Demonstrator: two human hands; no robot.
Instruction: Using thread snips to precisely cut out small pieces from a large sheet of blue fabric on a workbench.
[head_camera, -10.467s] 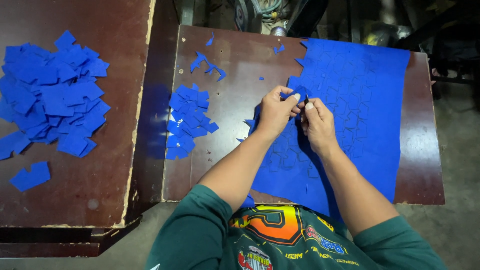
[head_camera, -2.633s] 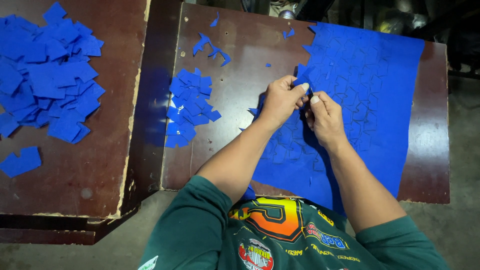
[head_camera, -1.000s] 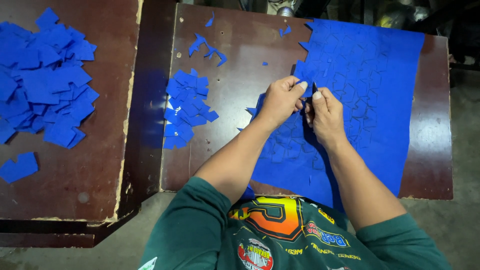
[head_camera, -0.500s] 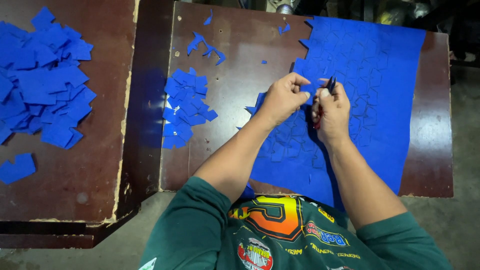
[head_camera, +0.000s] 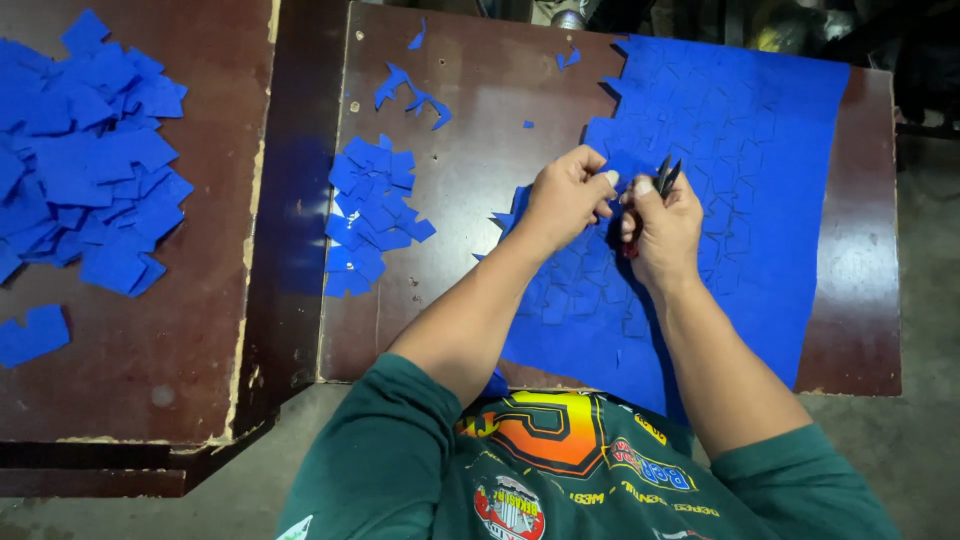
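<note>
A large blue sheet (head_camera: 750, 190) marked with cut outlines lies over the right part of a dark wooden table (head_camera: 470, 200). My left hand (head_camera: 565, 195) pinches the sheet's jagged left edge between thumb and fingers. Right beside it, my right hand (head_camera: 660, 225) is closed around small dark scissors (head_camera: 665, 178), whose blades point up over the sheet. The two hands almost touch.
A small pile of blue cut pieces (head_camera: 372, 215) lies left of my hands, with a few scraps (head_camera: 405, 90) further back. A second table (head_camera: 180, 330) at the left carries a big heap of blue pieces (head_camera: 85, 160). A gap separates the tables.
My hands have stayed at the same spot on the sheet's edge, parting slightly. The scissors' blades now stick up in view above my right hand.
</note>
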